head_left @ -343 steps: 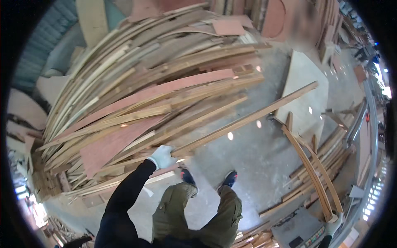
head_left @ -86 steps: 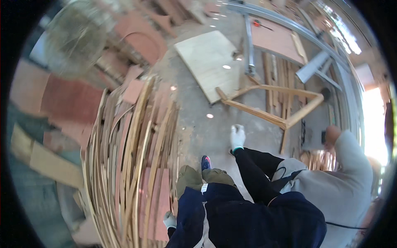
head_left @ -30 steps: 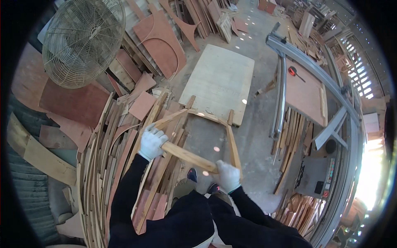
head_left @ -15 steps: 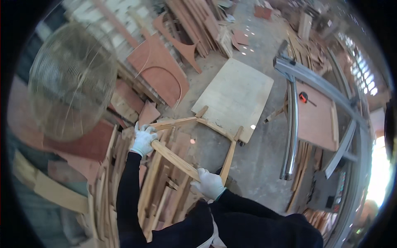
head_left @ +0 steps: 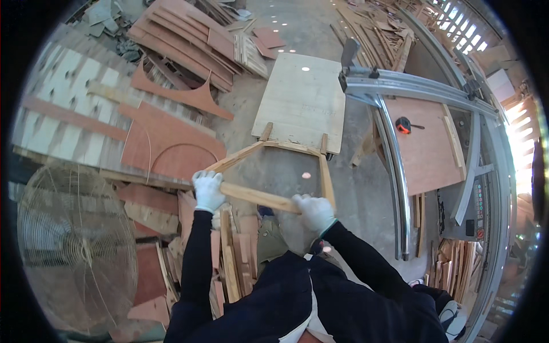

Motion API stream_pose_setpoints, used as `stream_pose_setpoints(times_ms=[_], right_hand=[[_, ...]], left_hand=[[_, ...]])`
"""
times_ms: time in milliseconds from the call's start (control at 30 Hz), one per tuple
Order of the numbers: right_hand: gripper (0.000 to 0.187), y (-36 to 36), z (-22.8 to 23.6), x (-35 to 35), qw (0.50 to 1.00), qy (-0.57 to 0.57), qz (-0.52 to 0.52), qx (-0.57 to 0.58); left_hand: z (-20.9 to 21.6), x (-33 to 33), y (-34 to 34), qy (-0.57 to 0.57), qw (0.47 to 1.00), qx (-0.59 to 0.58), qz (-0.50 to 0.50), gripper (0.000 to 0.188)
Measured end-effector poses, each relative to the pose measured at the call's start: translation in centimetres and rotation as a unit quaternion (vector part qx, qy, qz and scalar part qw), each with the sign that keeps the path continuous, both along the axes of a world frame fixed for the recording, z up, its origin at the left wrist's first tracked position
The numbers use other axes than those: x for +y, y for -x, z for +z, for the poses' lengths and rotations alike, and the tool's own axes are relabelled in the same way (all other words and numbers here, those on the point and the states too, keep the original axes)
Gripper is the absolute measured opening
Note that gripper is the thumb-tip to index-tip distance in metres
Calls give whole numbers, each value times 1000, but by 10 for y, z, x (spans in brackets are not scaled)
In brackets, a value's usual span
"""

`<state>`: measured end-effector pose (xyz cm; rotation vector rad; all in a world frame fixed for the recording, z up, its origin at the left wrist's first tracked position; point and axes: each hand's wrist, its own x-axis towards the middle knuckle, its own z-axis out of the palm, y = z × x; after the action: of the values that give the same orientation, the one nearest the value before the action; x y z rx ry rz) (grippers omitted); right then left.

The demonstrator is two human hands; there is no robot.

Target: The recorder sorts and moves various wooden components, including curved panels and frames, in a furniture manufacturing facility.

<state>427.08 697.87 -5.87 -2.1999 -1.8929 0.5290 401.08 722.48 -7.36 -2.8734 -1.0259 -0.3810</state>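
A pale flat board [head_left: 303, 94] lies low over the floor ahead of me, with a small dark caster at its near right corner. From its near edge a wooden handle frame [head_left: 260, 197] reaches toward me, with two side bars and a crossbar; together they look like a push cart. White-gloved, my left hand [head_left: 208, 190] is closed round the crossbar's left end, where the side bar meets it. My right hand [head_left: 314, 211], gloved too, grips the crossbar's right end beside the other side bar. The undersides of both grips are hidden.
At lower left stands a round wire-cage fan [head_left: 80, 251]. Cut reddish plywood [head_left: 171, 146] and stacked boards [head_left: 183, 40] line the left. To the right, a metal machine frame [head_left: 412, 86] borders a reddish panel [head_left: 423, 154] bearing a tape measure [head_left: 404, 125]. Timber strips [head_left: 230, 257] lie near my left arm.
My view has turned, and the cart now points more straight ahead. The crossbar sits more level across my front, with both hands still on it. The fan appears lower at the left.
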Motion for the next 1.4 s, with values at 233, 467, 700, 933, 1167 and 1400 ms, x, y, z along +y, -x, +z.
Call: stream_pose_setpoints(times_ms=[233,467,700,933,1167,1400], right_hand=[[24,-54,-16,180,941,-152,-229,-197],[12,-166,-39,334,898,-119,-342,-249],[6,-294,-59,474,872,-154,-375,-274],[6,-458,-60,600,876,-142,-373,-272],[8,-629,-66,688,892,-114,-339,-277],[10,-794,-66,804,893,-87,-338,-283]], left_hand=[[-9,166,-140,-5,998,-43,-47,21],[-4,307,-267,18,995,75,-55,21],[-20,444,-396,5,995,57,-80,21],[-22,566,-556,-11,996,64,-66,19],[-19,653,-706,46,993,89,-63,23],[-36,781,-855,29,982,-61,-176,18]])
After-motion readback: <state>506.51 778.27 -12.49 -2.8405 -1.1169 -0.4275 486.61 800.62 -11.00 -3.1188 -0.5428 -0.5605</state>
